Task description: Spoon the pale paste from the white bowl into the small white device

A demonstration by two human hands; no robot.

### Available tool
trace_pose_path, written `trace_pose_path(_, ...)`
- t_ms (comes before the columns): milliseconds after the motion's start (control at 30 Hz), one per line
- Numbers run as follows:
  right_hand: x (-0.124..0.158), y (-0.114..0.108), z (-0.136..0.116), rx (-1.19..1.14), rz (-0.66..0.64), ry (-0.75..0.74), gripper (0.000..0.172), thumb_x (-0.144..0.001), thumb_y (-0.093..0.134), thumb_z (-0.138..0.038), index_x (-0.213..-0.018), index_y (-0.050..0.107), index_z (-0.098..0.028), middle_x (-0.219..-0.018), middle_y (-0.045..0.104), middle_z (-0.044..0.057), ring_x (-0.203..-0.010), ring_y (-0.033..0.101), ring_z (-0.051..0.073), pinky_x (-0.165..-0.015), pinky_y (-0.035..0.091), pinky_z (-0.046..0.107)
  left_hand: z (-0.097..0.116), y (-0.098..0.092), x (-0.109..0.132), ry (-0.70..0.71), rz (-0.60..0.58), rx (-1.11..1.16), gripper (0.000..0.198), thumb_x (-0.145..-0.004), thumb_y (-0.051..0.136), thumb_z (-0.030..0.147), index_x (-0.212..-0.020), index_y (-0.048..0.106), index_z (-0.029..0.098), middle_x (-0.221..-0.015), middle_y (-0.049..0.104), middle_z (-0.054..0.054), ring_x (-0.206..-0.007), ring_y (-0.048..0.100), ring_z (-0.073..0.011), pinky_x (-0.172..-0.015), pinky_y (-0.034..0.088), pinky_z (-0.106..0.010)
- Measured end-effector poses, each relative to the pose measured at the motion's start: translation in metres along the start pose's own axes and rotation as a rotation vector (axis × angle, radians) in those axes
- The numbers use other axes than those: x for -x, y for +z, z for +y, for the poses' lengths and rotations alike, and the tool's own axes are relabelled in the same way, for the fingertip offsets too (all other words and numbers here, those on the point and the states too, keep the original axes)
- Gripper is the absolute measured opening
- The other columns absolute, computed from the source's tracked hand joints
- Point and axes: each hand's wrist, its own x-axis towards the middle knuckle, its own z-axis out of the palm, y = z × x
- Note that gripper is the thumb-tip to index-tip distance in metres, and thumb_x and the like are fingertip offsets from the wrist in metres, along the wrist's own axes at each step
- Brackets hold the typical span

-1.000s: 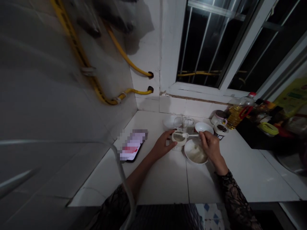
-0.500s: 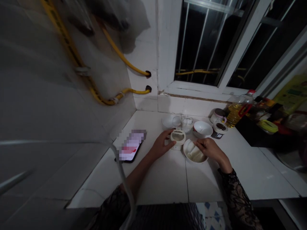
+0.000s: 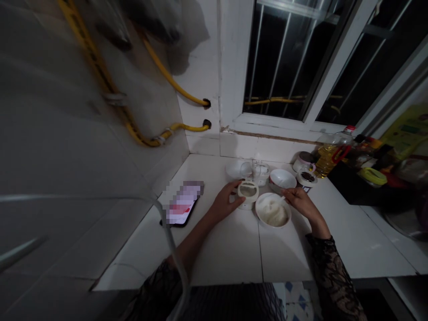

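White ring-rimmed cup [image 3: 248,192] stands on tiled counter [image 3: 227,254], clamped by left hand [image 3: 226,201]. Right hand [image 3: 300,201] apart, appears to pinch spoon [image 3: 281,199] over bowl [image 3: 272,226] of white mash. Second bowl [image 3: 283,171] beyond. Yellow oil bottle [image 3: 329,162] further right, no readable label.

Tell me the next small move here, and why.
Probably lift a small scoop of the white food from the white bowl with the spoon by your right hand into the small round white container your left hand steadies: the spoon reaches into the bowl, and the open container stands right beside it.
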Motion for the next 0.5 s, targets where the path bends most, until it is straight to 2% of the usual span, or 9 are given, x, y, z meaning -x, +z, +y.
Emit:
trace_pose_path(233, -0.0041, -0.0012, 0.0025, -0.147, -0.007, 0.134, 0.053, -0.067, 0.054, -0.069, -0.046, 0.040, -0.023, -0.040, 0.031, -0.007, -0.038, 0.024, 0.006, -0.039, 0.016, 0.024, -0.0002, 0.0001, -0.0007, -0.003, 0.001, 0.005, 0.049, -0.082, 0.064, 0.041, -0.126, 0.053, 0.021, -0.134, 0.057, -0.013, -0.111, 0.062, -0.0250, -0.088, 0.055, -0.039)
trace_pose_path(500, -0.0054, -0.0017, -0.0002, -0.246, -0.008, 0.210, 0.049, -0.062, 0.059, -0.065, -0.045, 0.040, -0.023, -0.037, 0.031, -0.007, -0.034, 0.022, 0.005, -0.037, 0.014, 0.024, 0.0017, -0.0004, -0.0005, -0.012, -0.009, 0.015, 0.049, -0.083, 0.064, 0.040, -0.127, 0.052, 0.021, -0.136, 0.055, -0.013, -0.114, 0.060, -0.0253, -0.089, 0.054, -0.039)
